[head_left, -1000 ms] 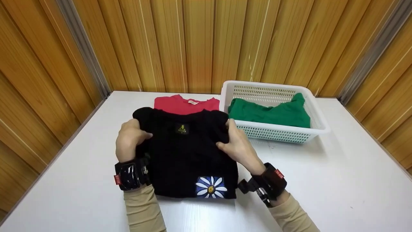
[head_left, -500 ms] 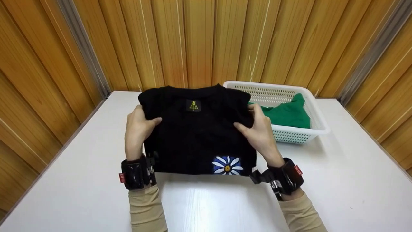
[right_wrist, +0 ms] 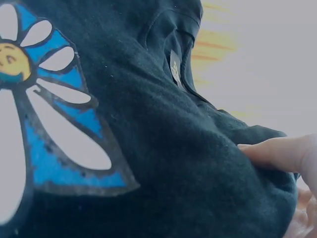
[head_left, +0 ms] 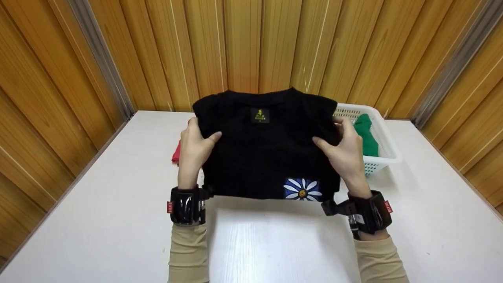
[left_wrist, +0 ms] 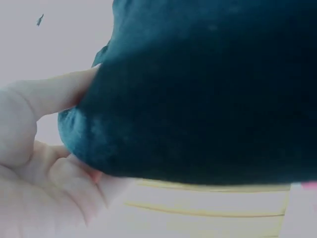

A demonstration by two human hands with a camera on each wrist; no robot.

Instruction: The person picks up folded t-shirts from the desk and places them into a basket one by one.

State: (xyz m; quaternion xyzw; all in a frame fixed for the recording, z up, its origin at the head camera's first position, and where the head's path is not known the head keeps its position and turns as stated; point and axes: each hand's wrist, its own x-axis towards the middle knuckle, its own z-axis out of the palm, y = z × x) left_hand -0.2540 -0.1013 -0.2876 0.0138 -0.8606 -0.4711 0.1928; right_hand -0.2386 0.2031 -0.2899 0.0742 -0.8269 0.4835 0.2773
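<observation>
A folded black T-shirt (head_left: 267, 153) with a white daisy print on blue and a dark neck label hangs between my hands, raised off the table. My left hand (head_left: 195, 147) grips its left side, thumb on the front and fingers behind. On the opposite side my right hand (head_left: 346, 151) pinches the shirt the same way. In the left wrist view, dark cloth (left_wrist: 198, 99) fills most of the picture beside the thumb. The right wrist view shows the daisy print (right_wrist: 54, 114) and the right thumb (right_wrist: 277, 151) pressed on the cloth.
Behind the shirt at the right stands a white plastic basket (head_left: 387, 153) with a green garment (head_left: 366, 135) in it. A bit of red cloth (head_left: 176, 154) shows on the white table (head_left: 118, 188) past my left hand. Wood-look panels (head_left: 243, 47) rise behind the table.
Both hands have lifted the black T-shirt and carried it away and to the right. It now covers most of the red garment and part of the basket in the head view.
</observation>
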